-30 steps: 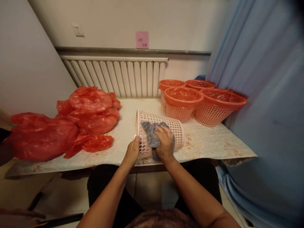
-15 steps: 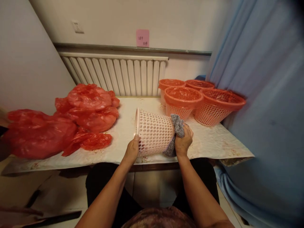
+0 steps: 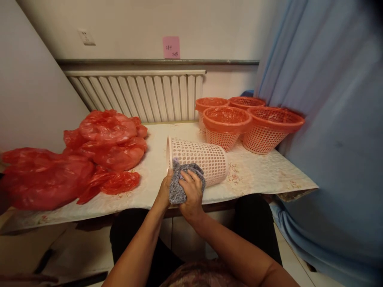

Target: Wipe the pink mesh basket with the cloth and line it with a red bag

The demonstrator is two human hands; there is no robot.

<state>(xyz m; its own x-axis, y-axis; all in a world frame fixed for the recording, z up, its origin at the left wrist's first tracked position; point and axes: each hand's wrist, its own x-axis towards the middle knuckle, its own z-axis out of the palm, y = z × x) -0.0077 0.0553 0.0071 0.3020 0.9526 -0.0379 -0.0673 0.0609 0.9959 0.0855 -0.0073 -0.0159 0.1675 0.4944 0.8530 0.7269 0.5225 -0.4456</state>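
Note:
A pale pink perforated wastebasket point(image 3: 214, 161) lies on its side over the front of the table, its mouth facing left. My left hand point(image 3: 164, 191) grips it at the rim, the fingers partly hidden behind the basket and the cloth. My right hand point(image 3: 191, 193) holds a crumpled grey cloth point(image 3: 177, 193) and presses it against the side of the basket near the rim. The two hands are close together.
Several wastebaskets point(image 3: 226, 137) with red liners stand at the back right, beside a blue curtain point(image 3: 335, 131). Red plastic bags point(image 3: 110, 139) are heaped at the left on the cloth-covered table point(image 3: 257, 175). A radiator point(image 3: 143, 95) is behind.
My right hand has moved the grey cloth left, from the basket's base along its side to near the rim. My left hand still holds the rim. The view has shifted slightly.

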